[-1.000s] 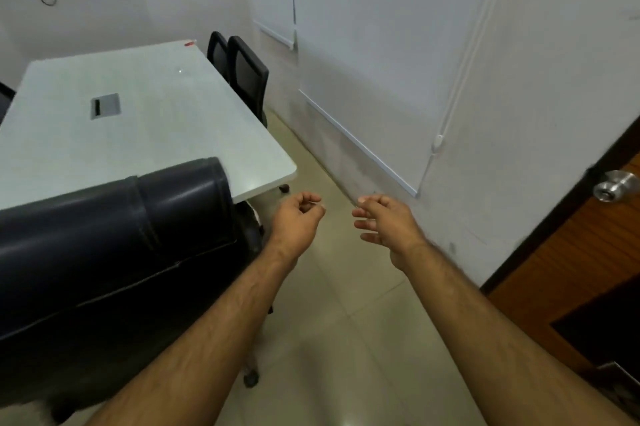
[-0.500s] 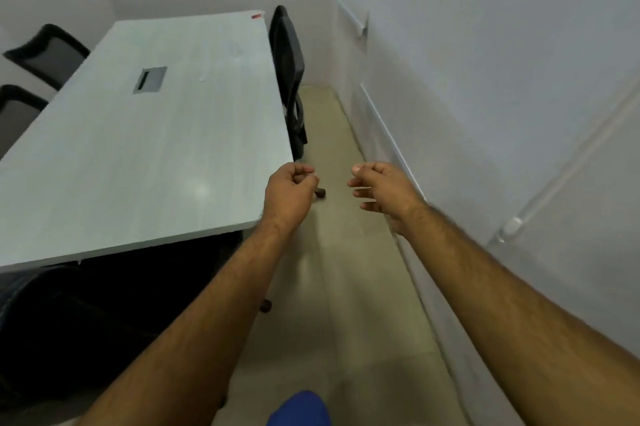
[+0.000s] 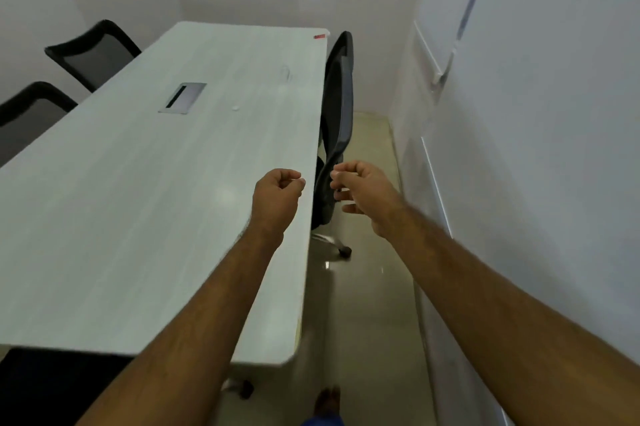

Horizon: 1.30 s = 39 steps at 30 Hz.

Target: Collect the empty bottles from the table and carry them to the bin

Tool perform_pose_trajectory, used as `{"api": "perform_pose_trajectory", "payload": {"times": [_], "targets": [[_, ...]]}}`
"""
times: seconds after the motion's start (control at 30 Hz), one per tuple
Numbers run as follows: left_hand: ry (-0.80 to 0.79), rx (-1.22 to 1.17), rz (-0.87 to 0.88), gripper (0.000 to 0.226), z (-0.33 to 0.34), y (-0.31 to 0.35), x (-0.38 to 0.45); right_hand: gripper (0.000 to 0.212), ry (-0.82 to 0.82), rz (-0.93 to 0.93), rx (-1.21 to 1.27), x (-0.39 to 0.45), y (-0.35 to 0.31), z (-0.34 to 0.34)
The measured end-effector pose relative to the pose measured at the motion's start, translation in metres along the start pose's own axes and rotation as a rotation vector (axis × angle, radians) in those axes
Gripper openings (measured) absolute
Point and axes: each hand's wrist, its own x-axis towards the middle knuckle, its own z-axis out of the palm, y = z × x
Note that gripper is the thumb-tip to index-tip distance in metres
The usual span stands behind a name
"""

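The long pale grey table [image 3: 138,200] fills the left and middle of the head view. A faint clear object [image 3: 285,73] lies far up the table near its right edge; I cannot tell whether it is a bottle. A small white spot [image 3: 235,108] lies closer on the tabletop. No bin is in view. My left hand [image 3: 275,195] hovers over the table's right edge with its fingers curled into a fist and nothing in it. My right hand [image 3: 363,193] hangs beside it over the aisle, fingers loosely curled and holding nothing.
A black mesh chair [image 3: 337,113] is tucked against the table's right side, narrowing the aisle to the white wall [image 3: 519,148]. Two more black chairs [image 3: 93,54] stand on the far left. A metal cable hatch [image 3: 183,97] sits in the tabletop, with a small red thing [image 3: 320,37] at its far corner.
My view has swung left and moved forward along the table's right side. The door and the near black chair have left the view. Both hands stay raised and hold nothing.
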Motion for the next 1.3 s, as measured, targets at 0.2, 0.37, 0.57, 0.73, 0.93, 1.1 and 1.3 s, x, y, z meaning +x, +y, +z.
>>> {"api": "perform_pose_trajectory", "payload": {"times": [0.2, 0.37, 0.57, 0.73, 0.93, 1.1, 1.3], "targets": [[0.083, 0.026, 0.003, 0.022, 0.046, 0.037, 0.131, 0.024, -0.056, -0.034, -0.011, 0.145, -0.044, -0.023], [0.188, 0.032, 0.008, 0.018, 0.087, 0.050, 0.237, 0.021, -0.183, -0.030, 0.014, 0.271, -0.065, -0.036], [0.322, 0.043, 0.007, 0.017, 0.155, 0.065, 0.361, 0.012, -0.248, -0.112, 0.019, 0.428, -0.093, -0.068], [0.420, 0.026, -0.063, 0.021, 0.193, 0.076, 0.446, 0.022, -0.260, -0.024, 0.001, 0.536, -0.119, -0.082], [0.492, 0.013, -0.122, 0.018, 0.212, 0.068, 0.541, 0.005, -0.299, 0.065, 0.019, 0.655, -0.142, -0.070], [0.561, 0.026, -0.144, 0.018, 0.225, 0.051, 0.661, 0.017, -0.435, 0.205, -0.031, 0.783, -0.140, -0.043], [0.650, -0.017, -0.268, 0.012, 0.219, 0.018, 0.782, 0.034, -0.550, 0.449, -0.090, 0.919, -0.122, 0.014]]}}
